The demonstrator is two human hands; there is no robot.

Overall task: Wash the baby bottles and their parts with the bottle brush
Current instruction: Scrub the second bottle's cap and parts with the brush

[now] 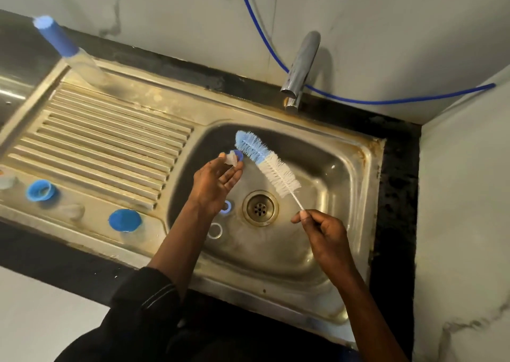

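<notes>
Over the sink basin (325, 251) my left hand (214, 180) pinches a clear teat with a blue ring (234, 159) at its fingertips. My right hand (321, 233) grips the thin white handle of the bottle brush (266, 162), whose blue and white bristles point up-left and lie right beside the teat. A blue ring (226, 206) and a white ring (215, 230) lie on the basin floor beside the drain (260, 208). On the drainboard (110, 140) stand two blue caps (41, 191) (124, 220) and a clear part (72, 211).
A chrome tap (300, 66) stands behind the basin, with a blue hose (358, 100) running along the wall. A clear bottle with a blue top (59, 40) stands at the drainboard's back left. A small clear cup (7, 179) sits at the left edge.
</notes>
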